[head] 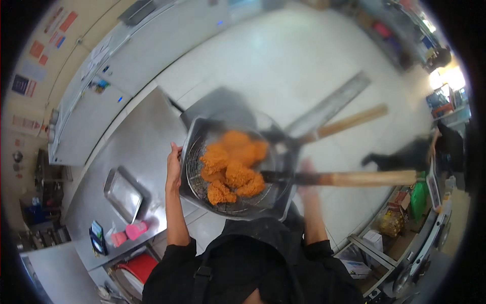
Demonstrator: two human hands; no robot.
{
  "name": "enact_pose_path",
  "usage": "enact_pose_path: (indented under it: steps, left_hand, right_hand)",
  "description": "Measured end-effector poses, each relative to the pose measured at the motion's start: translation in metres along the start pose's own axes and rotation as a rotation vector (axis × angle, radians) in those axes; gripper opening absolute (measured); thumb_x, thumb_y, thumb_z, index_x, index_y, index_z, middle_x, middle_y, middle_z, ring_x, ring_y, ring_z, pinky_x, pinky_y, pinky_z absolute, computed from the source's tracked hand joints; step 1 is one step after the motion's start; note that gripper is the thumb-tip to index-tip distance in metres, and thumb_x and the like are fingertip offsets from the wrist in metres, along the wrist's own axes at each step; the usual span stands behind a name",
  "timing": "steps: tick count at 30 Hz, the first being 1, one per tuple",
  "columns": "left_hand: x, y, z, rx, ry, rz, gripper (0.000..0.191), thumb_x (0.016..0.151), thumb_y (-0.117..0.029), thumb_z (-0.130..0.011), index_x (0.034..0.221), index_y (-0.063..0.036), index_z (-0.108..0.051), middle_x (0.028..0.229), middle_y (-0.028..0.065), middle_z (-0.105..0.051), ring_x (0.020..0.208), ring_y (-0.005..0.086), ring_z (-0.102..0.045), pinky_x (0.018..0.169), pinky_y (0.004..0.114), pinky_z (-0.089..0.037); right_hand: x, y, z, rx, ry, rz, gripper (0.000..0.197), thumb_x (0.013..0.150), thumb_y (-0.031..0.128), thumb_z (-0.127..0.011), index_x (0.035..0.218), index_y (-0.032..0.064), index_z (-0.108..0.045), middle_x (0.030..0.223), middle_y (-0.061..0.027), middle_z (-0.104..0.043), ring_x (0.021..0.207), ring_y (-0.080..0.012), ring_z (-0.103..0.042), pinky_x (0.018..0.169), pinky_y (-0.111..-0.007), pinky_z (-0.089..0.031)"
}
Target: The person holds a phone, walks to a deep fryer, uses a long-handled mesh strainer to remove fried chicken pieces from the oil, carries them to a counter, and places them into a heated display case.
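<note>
Between my hands is a dark rectangular metal pan (190,133). My left hand (174,165) grips its left rim, and my blurred right hand (307,174) is at its right side. Inside the pan sits a round wire strainer (195,178) bearing several pieces of breaded fried chicken (235,167). A wooden handle (372,178) with a dark metal shank sticks out to the right over my right hand. Above it, a second wooden handle (353,121) and a long flat grey metal handle (330,102) also extend from the pan.
A steel table (148,129) on the left holds a small metal tray (123,195), pink containers (133,230) and a dark pouch. White cabinets (152,49) line the far left. A person (448,148) in dark clothing is at the right, above shelves (393,254) with packages.
</note>
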State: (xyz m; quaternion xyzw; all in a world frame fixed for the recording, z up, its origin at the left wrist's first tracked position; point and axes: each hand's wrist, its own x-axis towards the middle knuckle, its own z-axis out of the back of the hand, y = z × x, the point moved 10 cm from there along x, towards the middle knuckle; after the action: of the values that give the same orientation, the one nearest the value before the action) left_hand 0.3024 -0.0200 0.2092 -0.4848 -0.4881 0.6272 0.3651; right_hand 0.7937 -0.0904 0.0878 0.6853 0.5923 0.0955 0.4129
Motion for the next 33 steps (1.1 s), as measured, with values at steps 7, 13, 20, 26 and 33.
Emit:
enact_pose_path:
  steps: [7, 13, 20, 26, 33]
  left_hand:
    - [0.028, 0.019, -0.155, 0.080, 0.051, -0.012, 0.072, 0.100, -0.062, -0.038, 0.114, 0.0047, -0.061, 0.108, 0.0101, -0.064, 0.099, 0.0174, -0.057, 0.090, 0.030, -0.043]
    - [0.065, -0.006, -0.283, 0.098, 0.204, -0.022, 0.073, 0.098, -0.064, -0.041, 0.109, 0.0044, -0.063, 0.099, 0.0079, -0.063, 0.093, 0.0163, -0.055, 0.087, 0.029, -0.041]
    - [0.076, -0.021, -0.370, 0.177, 0.330, 0.047, 0.071, 0.098, -0.064, -0.042, 0.109, 0.0037, -0.063, 0.100, 0.0072, -0.063, 0.093, 0.0165, -0.055, 0.087, 0.031, -0.041]
    - [0.107, 0.004, -0.409, 0.180, 0.319, 0.031, 0.072, 0.097, -0.063, -0.044, 0.113, 0.0059, -0.061, 0.107, 0.0096, -0.062, 0.101, 0.0182, -0.055, 0.092, 0.032, -0.040]
    - [0.174, 0.034, -0.533, 0.166, 0.347, 0.082, 0.076, 0.097, -0.063, -0.044, 0.118, 0.0087, -0.059, 0.117, 0.0130, -0.060, 0.109, 0.0196, -0.053, 0.099, 0.032, -0.037]
  right_hand:
    - [0.031, 0.147, 0.047, -0.205, -0.118, -0.007, 0.054, 0.099, 0.035, -0.057, 0.142, 0.0041, -0.043, 0.128, -0.0061, -0.052, 0.121, -0.0172, -0.046, 0.108, -0.032, -0.032]
    - [0.078, 0.169, 0.148, -0.246, -0.092, 0.249, 0.064, 0.097, 0.040, -0.059, 0.143, -0.0011, -0.040, 0.142, -0.0098, -0.044, 0.134, -0.0195, -0.037, 0.115, -0.033, -0.023]
    - [0.096, 0.186, 0.208, 0.012, -0.255, 0.228, 0.060, 0.098, 0.036, -0.057, 0.145, 0.0002, -0.041, 0.146, -0.0134, -0.045, 0.134, -0.0228, -0.040, 0.117, -0.036, -0.024]
    - [0.134, 0.205, 0.236, 0.104, -0.298, 0.219, 0.052, 0.099, 0.030, -0.058, 0.140, 0.0011, -0.045, 0.134, -0.0112, -0.053, 0.125, -0.0211, -0.049, 0.111, -0.036, -0.035]
    - [0.229, 0.278, 0.267, 0.023, -0.128, 0.429, 0.058, 0.102, 0.034, -0.050, 0.147, 0.0004, -0.035, 0.139, -0.0123, -0.051, 0.128, -0.0222, -0.049, 0.113, -0.037, -0.035]
